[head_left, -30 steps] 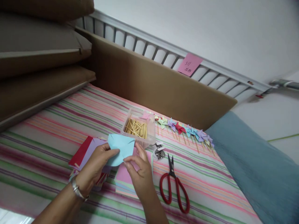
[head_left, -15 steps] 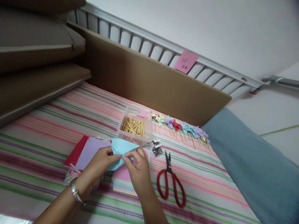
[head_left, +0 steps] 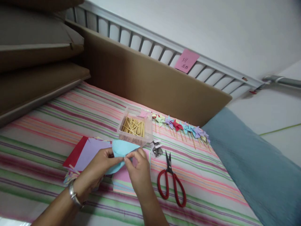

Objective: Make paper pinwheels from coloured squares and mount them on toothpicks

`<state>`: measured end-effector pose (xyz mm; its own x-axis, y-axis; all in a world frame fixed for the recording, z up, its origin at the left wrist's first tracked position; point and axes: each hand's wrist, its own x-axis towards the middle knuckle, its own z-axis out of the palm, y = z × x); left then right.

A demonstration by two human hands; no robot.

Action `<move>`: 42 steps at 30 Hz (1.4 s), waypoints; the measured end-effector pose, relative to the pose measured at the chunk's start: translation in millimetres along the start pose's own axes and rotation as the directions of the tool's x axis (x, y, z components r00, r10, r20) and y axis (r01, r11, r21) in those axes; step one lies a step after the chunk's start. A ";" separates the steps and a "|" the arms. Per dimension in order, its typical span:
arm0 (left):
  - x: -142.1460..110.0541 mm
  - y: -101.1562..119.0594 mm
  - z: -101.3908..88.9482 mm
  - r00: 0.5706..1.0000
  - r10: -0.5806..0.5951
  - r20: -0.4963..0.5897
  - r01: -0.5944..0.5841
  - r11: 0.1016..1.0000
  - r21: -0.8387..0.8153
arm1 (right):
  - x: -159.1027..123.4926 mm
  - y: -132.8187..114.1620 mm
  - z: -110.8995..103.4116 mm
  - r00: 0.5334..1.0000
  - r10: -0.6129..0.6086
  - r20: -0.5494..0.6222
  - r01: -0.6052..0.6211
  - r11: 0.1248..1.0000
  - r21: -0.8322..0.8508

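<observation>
A light-blue sheet of paper (head_left: pixel 122 147), bent and curved, is held up between both hands. My left hand (head_left: pixel 105 161) grips its left side, the thumb pressed toward the middle. With thumb and index finger, my right hand (head_left: pixel 137 163) pinches the paper at its centre; whether a small fastener sits there is hidden by the fingertips. Purple paper (head_left: pixel 94 150) and red paper (head_left: pixel 76 153) lie in a pile at the left, over thin paper strips. Beneath the hands rests a stack of pink and other pastel sheets (head_left: pixel 123 177).
Behind the hands stands a clear plastic box (head_left: pixel 148 128) of wooden sticks (head_left: pixel 134 127). A small pack of metal fasteners (head_left: pixel 156 150) and red-handled scissors (head_left: pixel 171 179) lie to the right. Several finished paper pinwheels (head_left: pixel 177 125) line the cardboard panel (head_left: pixel 150 81). Cardboard boxes (head_left: pixel 42 84) rise at the left.
The fingertips of both hands have come closer together at the paper's centre. The whole view has shifted slightly; the other objects stay in place.
</observation>
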<state>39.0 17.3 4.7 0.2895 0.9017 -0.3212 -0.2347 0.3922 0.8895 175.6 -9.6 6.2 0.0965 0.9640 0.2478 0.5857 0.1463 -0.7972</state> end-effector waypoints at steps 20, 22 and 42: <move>2.7 -4.0 -3.7 0.998 -0.037 0.052 0.039 0.998 -0.040 | -1.1 3.7 2.3 0.990 0.140 -0.005 -0.140 0.990 0.013; 3.1 -3.8 -3.4 0.998 -0.033 0.052 0.034 0.999 -0.021 | -1.8 3.6 3.5 0.992 0.128 -0.009 -0.128 0.992 0.017; -2.4 -4.8 2.2 0.945 -0.102 0.310 -0.006 0.945 0.328 | -2.5 -13.2 -44.5 0.942 0.134 0.307 -0.141 0.990 -0.001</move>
<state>41.5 12.8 1.9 0.5850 0.7561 -0.2935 0.0806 0.3059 0.9487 203.4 -23.8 40.7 -0.0779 0.9960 -0.0428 0.5670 0.0090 -0.8237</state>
